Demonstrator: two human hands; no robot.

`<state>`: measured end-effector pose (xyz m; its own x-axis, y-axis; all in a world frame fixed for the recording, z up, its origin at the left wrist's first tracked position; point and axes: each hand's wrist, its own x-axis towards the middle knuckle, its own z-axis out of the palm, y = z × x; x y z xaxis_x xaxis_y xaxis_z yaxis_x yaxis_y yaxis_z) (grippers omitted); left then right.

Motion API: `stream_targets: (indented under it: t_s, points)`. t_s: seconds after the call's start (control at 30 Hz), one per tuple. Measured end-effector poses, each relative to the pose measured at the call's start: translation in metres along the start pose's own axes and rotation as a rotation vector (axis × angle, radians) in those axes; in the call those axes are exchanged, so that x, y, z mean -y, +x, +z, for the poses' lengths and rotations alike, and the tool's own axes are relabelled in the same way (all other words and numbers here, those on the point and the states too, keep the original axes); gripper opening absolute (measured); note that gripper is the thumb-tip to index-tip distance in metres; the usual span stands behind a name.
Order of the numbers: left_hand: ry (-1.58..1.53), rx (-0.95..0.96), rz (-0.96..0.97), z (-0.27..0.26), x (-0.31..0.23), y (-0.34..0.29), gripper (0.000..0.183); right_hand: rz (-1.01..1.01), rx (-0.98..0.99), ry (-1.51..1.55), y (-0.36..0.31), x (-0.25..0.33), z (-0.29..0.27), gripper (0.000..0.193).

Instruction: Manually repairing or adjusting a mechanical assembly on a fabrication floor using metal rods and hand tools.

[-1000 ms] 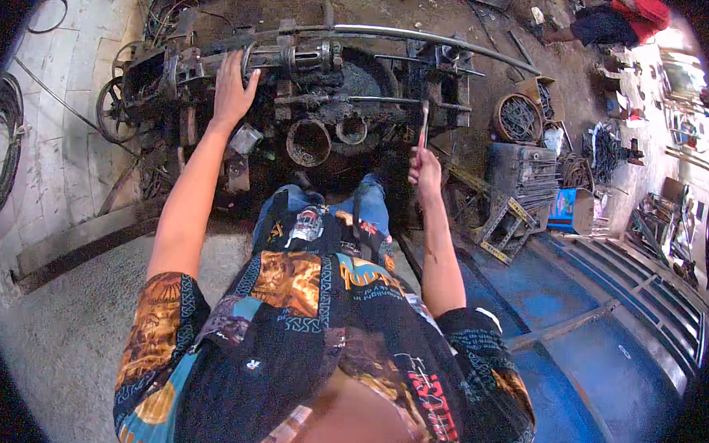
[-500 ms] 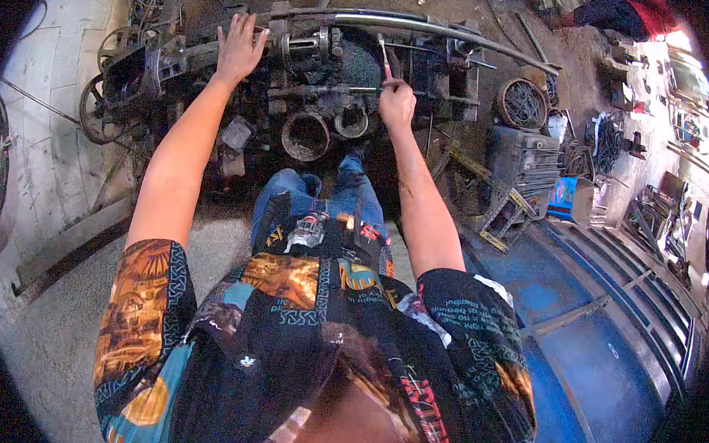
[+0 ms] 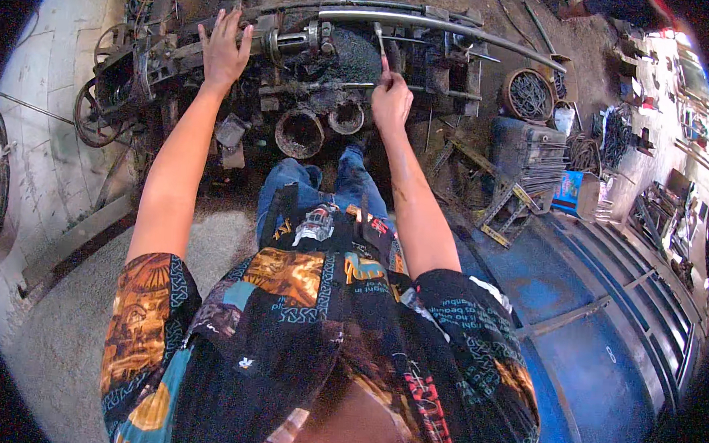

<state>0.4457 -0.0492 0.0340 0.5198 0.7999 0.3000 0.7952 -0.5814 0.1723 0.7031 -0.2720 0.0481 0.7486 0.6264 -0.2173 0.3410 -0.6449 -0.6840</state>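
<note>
My left hand (image 3: 224,56), fingers spread, is over the left part of a dark, greasy machine (image 3: 274,97); whether the palm presses on it I cannot tell. In my right hand (image 3: 392,103) is a slim tool (image 3: 385,56) with a reddish handle and a pale, narrow head; its exact kind is unclear. The tool's head points away from me, close to a long shiny metal bar (image 3: 429,24) along the machine's far side. Dark, grainy material (image 3: 351,54) fills the machine's middle, left of the tool.
Two round, rusty cups (image 3: 300,134) face me on the machine's near side. A handwheel (image 3: 95,116) stands at its left end. To the right are a tub of wire (image 3: 529,97), a stack of rods (image 3: 535,147), a yellowish metal frame (image 3: 509,217) and blue metal sheets (image 3: 603,379).
Both hands appear slightly further left, as does the machine, while the right-hand background shifts slightly right. My right hand keeps its grip on the tool, whose head now appears nearer the long bar.
</note>
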Motion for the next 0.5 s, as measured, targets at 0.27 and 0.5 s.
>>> stream_targets:
  t_s: [0.27,0.5]
  points:
    - [0.033,-0.034,0.028,-0.001,0.004,-0.004,0.051,-0.09,0.002,-0.067,-0.021,-0.051,0.013,0.027]
    - [0.031,0.007,-0.056,0.0,0.003,-0.003,0.052,-0.06,0.018,-0.083,0.008,-0.006,0.008,0.029]
